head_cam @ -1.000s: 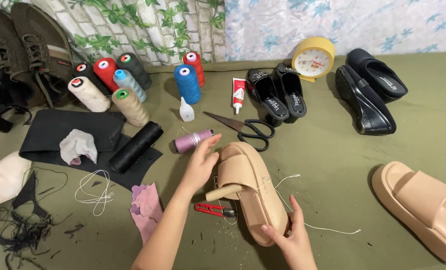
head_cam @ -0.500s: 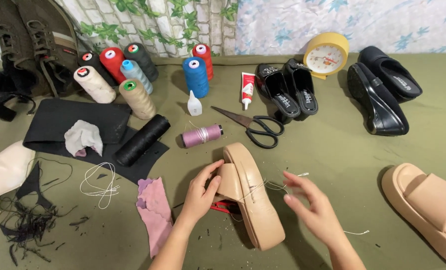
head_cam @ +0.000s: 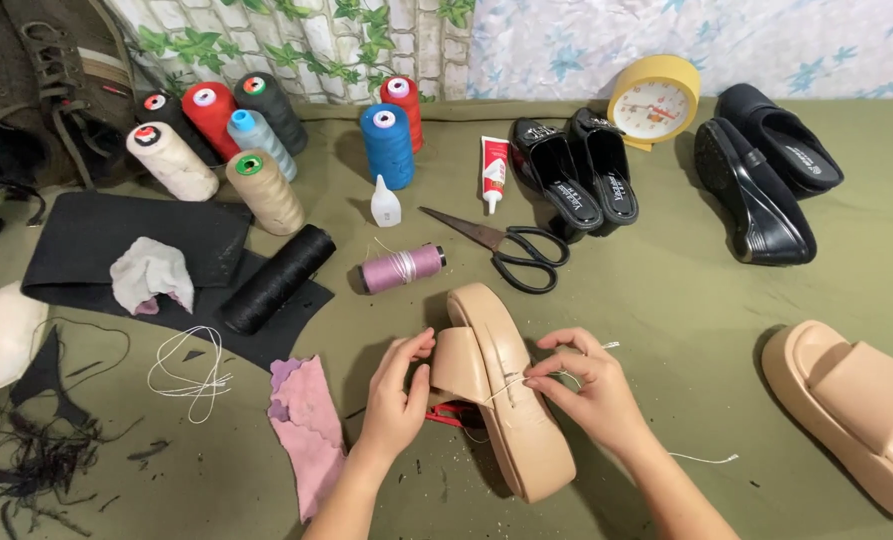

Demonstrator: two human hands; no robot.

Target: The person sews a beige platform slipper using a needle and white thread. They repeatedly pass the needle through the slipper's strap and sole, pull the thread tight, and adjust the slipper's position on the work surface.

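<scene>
Steadying a beige platform sandal [head_cam: 511, 400] on the olive cloth [head_cam: 666, 300], we have our left hand [head_cam: 396, 400] curled around its strap while our right hand [head_cam: 591, 390] closes thumb and forefinger on a white thread [head_cam: 576, 375] running into the sole's edge. Half a second ago that right hand hovered open just off the sandal; now it has come in and pinched the strand, which trails loose behind the wrist. We read that as the stitch being drawn through, with the sewing under way rather than finished. The left hand has hardly shifted, though the sandal has turned slightly under it.

Red-handled nippers [head_cam: 446, 413] peep out from beneath the sandal, just beside our left palm. A scrap of pink cloth [head_cam: 306, 420] lies left of the sandal, and a mauve thread spool [head_cam: 403, 268] and black scissors [head_cam: 511, 250] sit just beyond it. Farther beyond stand the big cones of thread [head_cam: 386, 145], a small glue tube [head_cam: 493, 170], a pair of black heeled mules [head_cam: 576, 180] and a yellow clock [head_cam: 654, 100]. The matching beige sandal [head_cam: 856, 410] rests well apart, to the right of the one in hand.
</scene>
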